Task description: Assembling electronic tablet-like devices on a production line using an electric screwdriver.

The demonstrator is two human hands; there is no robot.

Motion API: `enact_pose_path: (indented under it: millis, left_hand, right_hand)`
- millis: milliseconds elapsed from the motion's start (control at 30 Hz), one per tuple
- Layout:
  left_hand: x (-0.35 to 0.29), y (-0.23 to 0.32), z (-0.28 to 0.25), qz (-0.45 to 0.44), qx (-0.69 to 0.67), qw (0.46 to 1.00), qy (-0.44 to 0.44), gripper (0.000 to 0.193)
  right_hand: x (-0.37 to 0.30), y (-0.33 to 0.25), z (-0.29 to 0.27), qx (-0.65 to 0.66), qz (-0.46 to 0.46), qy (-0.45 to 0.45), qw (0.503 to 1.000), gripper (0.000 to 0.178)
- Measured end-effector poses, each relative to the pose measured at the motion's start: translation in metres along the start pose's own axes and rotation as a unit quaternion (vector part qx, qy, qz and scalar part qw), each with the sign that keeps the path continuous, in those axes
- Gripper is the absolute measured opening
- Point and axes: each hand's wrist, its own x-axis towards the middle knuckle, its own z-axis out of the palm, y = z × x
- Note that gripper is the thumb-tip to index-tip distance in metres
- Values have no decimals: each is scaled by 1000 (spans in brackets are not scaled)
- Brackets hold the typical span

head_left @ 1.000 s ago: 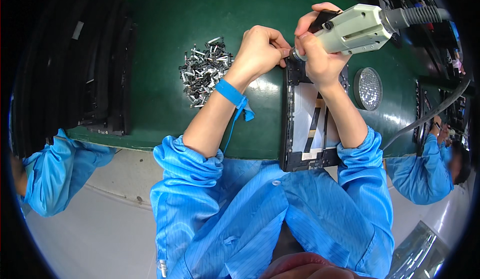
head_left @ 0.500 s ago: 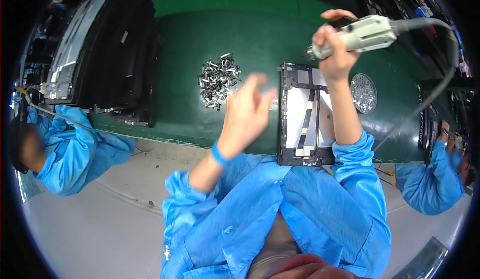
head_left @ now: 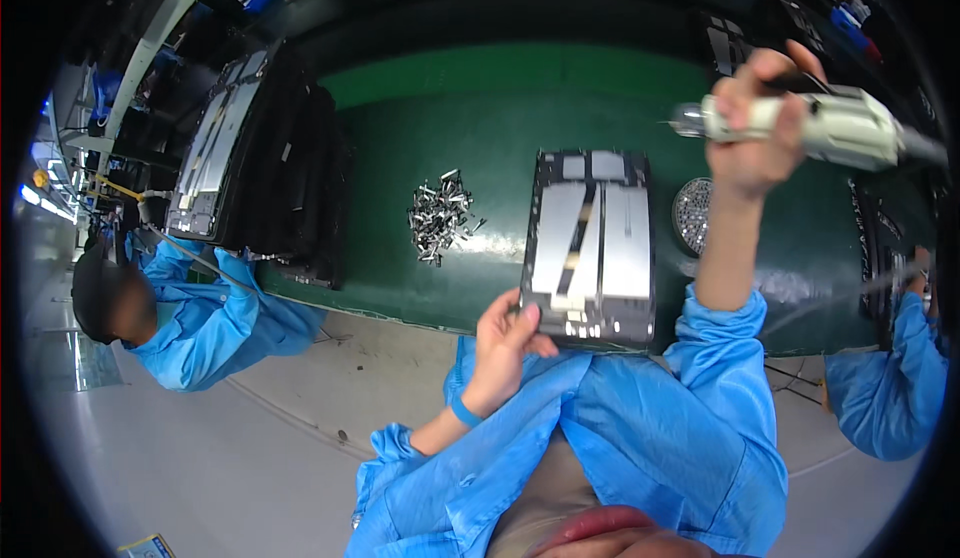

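An opened tablet (head_left: 625,238), with silver battery panels in a black frame, lies on the green bench close to my body. At its lower left corner, my left hand (head_left: 503,346) grips the edge, thumb on top. My right hand (head_left: 757,138) is closed around a pale electric screwdriver (head_left: 850,128), raised to the right beyond the tablet. Its tip points left and touches nothing; motion blurs it a little. A round dish (head_left: 692,220) of tiny metal pieces sits right of the tablet, near my right forearm. Left of the tablet is a heap of small black and silver parts (head_left: 440,220).
A tall stack of similar tablet units (head_left: 235,158) stands at the bench's left. More dark units (head_left: 725,43) lie at the far right. The screwdriver's cable (head_left: 925,148) runs off right. Co-workers in blue sit at left (head_left: 210,308) and right (head_left: 885,398).
My left hand has come down from beside the parts heap to the tablet's lower left corner. My right hand has carried the screwdriver farther right, off the tablet. The whole view has shifted.
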Motion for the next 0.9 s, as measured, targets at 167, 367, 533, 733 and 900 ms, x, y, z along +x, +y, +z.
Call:
enact_pose_path:
  millis: [167,367,533,733,900]
  left_hand:
    - [132,57,53,53,37,998,13,36]
    - [314,106,102,38,107,982,153,29]
    - [367,89,121,122,235,912,314,36]
    - [313,31,292,76,547,833,-12,64]
    - [405,-5,352,6,516,776,363,24]
  right_hand:
    - [30,-81,-64,-228,-83,48,969,42]
    - [47,-119,-90,-368,-147,192,898,32]
    - [51,-111,-93,-347,-126,188,910,29]
    - [63,-108,-93,-330,-131,277,893,29]
    - [62,-93,-69,-258,-88,251,929,32]
